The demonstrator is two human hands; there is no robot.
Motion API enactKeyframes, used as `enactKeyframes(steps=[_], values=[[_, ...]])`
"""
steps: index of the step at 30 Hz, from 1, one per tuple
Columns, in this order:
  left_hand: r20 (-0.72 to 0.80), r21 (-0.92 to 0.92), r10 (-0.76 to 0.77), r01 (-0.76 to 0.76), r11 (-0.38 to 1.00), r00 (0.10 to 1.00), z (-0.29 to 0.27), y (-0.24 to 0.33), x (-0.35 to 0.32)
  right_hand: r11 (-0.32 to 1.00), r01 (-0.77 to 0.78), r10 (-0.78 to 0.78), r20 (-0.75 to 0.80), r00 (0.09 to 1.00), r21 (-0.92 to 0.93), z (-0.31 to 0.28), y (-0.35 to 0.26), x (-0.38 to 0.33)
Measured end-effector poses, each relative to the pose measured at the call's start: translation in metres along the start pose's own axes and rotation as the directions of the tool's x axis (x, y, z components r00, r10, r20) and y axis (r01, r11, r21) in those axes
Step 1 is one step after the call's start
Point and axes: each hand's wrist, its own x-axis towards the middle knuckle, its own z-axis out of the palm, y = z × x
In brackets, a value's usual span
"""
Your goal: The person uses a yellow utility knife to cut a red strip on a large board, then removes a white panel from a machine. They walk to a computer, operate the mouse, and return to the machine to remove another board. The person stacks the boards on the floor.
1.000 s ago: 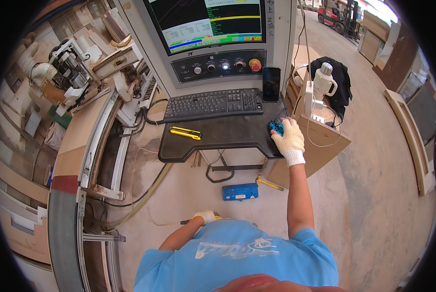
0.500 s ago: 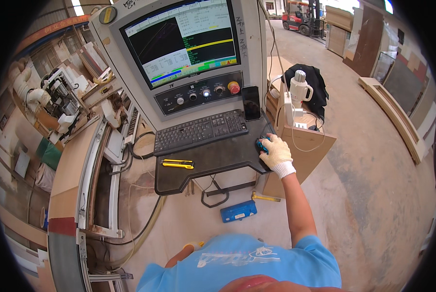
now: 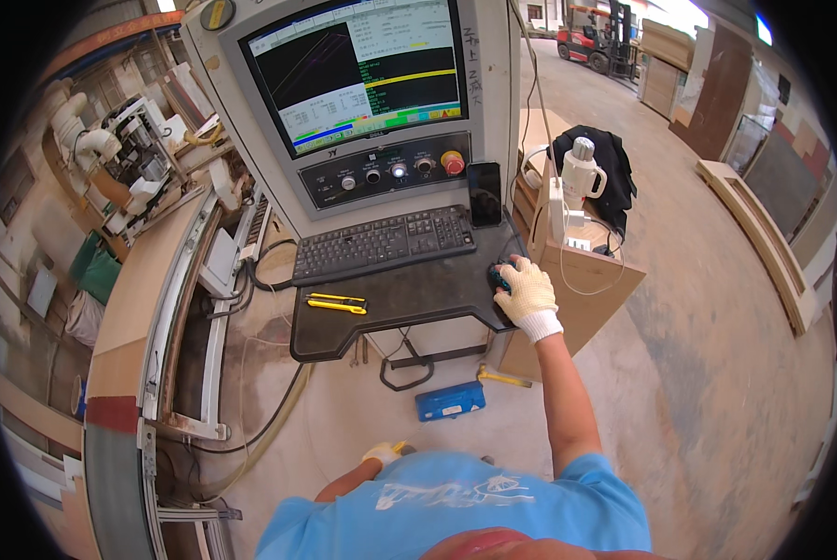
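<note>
My right hand (image 3: pixel 531 297), in a cream knitted glove, rests over a dark computer mouse (image 3: pixel 499 277) at the right end of a black shelf (image 3: pixel 409 301). Its fingers curl round the mouse and partly hide it. Low at my left side is my gloved left hand (image 3: pixel 379 455), partly covered by my blue shirt; something yellow shows at its fingers, too little to name. A black keyboard (image 3: pixel 386 246) lies along the back of the shelf. Beside it a black phone (image 3: pixel 485 194) leans upright. Two yellow utility knives (image 3: pixel 337 303) lie at the shelf's left.
Above the shelf stands a control cabinet with a lit screen (image 3: pixel 362 79) and a red stop button (image 3: pixel 453 162). A white jug (image 3: pixel 582 173) sits on the wooden stand at right. On the floor are a blue case (image 3: pixel 450 401) and yellow-handled hammer (image 3: pixel 504 377). Machine rails run along the left.
The view has shifted slightly. My left hand shows more from beside my shirt. My right hand stays on the mouse.
</note>
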Motion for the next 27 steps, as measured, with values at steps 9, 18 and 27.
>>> enactKeyframes(steps=[9, 18, 27], values=[[-0.513, -0.387, -0.182, -0.037, 0.921, 0.839, 0.022, -0.058, -0.003, 0.874, 0.022, 0.212, -0.421, 0.882, 0.486, -0.003, 0.005, -0.008], [-0.296, -0.786, -0.401, -0.460, -0.413, 0.867, -0.070, -0.072, 0.011, 0.719, 0.120, -0.404, 0.272, 0.873, 0.685, 0.102, -0.190, -0.172], [-0.240, -0.661, 0.421, 0.170, -0.731, 0.875, -0.115, -0.201, -0.069, 0.801, 0.172, -0.584, 0.687, 0.433, 0.573, 0.263, -0.417, -0.165]])
